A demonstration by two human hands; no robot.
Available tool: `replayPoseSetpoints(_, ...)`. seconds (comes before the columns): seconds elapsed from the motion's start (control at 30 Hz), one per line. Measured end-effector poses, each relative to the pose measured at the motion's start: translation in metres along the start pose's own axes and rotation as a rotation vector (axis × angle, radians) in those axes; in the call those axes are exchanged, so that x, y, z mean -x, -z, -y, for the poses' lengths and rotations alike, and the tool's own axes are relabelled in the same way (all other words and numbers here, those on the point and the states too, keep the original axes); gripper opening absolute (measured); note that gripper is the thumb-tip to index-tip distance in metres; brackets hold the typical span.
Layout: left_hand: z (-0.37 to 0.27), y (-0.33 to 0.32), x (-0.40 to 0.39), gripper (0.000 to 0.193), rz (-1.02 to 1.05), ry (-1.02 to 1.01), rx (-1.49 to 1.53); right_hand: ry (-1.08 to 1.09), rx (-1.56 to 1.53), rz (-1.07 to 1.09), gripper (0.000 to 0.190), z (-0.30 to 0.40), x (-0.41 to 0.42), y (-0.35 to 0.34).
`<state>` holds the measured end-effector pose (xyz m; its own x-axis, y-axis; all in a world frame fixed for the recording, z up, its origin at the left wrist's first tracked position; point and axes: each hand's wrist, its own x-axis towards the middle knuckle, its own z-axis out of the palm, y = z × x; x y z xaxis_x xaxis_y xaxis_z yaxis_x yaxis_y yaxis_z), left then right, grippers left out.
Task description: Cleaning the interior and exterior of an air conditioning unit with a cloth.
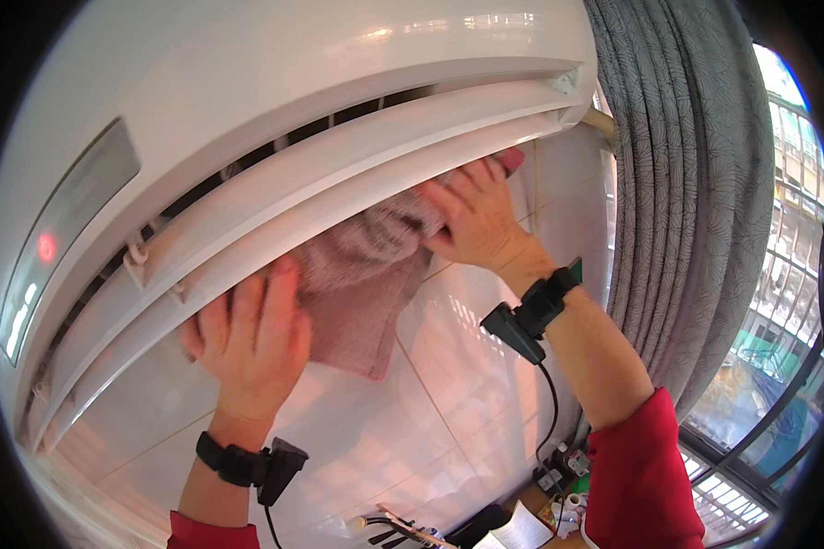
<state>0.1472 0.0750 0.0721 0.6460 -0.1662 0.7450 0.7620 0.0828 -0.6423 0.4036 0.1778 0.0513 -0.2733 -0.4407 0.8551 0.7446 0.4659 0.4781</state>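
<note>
A white wall-mounted air conditioner (261, 75) spans the upper left of the view. Its two long louvers (357, 161) are tilted out, and dark gaps show behind them. A greyish-pink cloth (360, 322) is bunched under the lower louver, with one corner hanging down. My right hand (477, 213) grips the cloth's right part near the louver's edge. At the cloth's left side, my left hand (257, 329) reaches up under the same louver, fingers slightly apart. Its fingertips are partly hidden there, so whether it grips anything is unclear.
A red light (47, 247) glows on the unit's display panel. Patterned grey curtains (680, 171) hang at right beside a barred window (793, 199). Below, against the tiled wall (412, 439), lie an open book (518, 528) and small items. Cables hang from both wrist-worn devices (518, 333).
</note>
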Motion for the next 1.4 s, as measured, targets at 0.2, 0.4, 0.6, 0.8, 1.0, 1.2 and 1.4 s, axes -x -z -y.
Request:
replayPoseSetpoints(0.2, -0.065, -0.029, -0.061, 0.037, 0.001, -0.094, 0.196, -0.229, 0.087, 0.004, 0.061, -0.046, 0.032, 0.050)
replayPoseSetpoints(0.4, -0.066, -0.015, -0.034, 0.033, -0.047, -0.176, 0.375, -0.065, 0.036, 0.191, 0.056, -0.017, 0.032, 0.098)
replayPoseSetpoints(0.6, -0.086, -0.011, -0.056, 0.040, -0.051, -0.023, 0.316, -0.280, 0.129, 0.100, 0.066, -0.032, 0.015, 0.075)
replayPoseSetpoints(0.8, -0.067, -0.018, -0.045, 0.043, -0.007, -0.225, 0.469, -0.160, 0.116, -0.025, 0.071, -0.008, 0.003, 0.058)
replayPoseSetpoints(1.0, -0.055, 0.014, -0.030, 0.046, 0.083, -0.217, 0.285, -0.151, 0.091, -0.080, 0.071, -0.016, 0.017, 0.064)
replayPoseSetpoints(1.2, -0.024, 0.061, -0.029, 0.048, 0.108, -0.161, 0.133, -0.103, -0.016, -0.252, 0.075, -0.004, -0.016, 0.060)
replayPoseSetpoints(1.4, -0.038, 0.093, -0.043, 0.047, 0.178, 0.075, 0.312, -0.408, -0.177, -0.200, 0.069, 0.009, -0.023, 0.067)
